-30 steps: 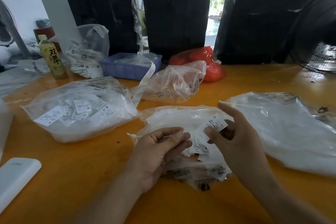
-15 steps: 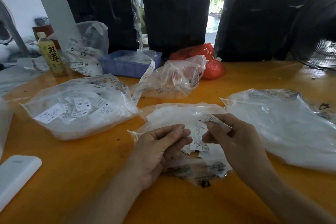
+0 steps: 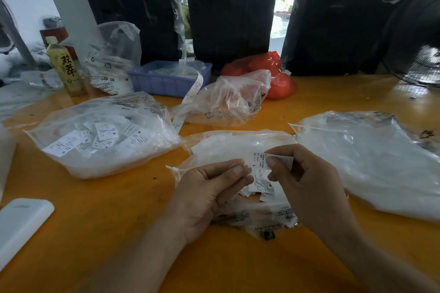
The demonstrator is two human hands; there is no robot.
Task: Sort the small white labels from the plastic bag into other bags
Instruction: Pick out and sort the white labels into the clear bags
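White paper, a small label (image 3: 259,162) marked L, was pinched between the right hand's (image 3: 307,181) thumb and fingers above the middle bag (image 3: 228,147). Beside it the left hand (image 3: 209,188) had its fingers curled around a few more labels. More loose labels (image 3: 260,187) lay on that bag, between two fuller bags, left (image 3: 104,135) and right (image 3: 371,162), on the orange table (image 3: 107,209).

small white labels (image 3: 260,182) heaped on crumpled clear plastic bag (image 3: 228,145), labelled bags (image 3: 104,135) either side
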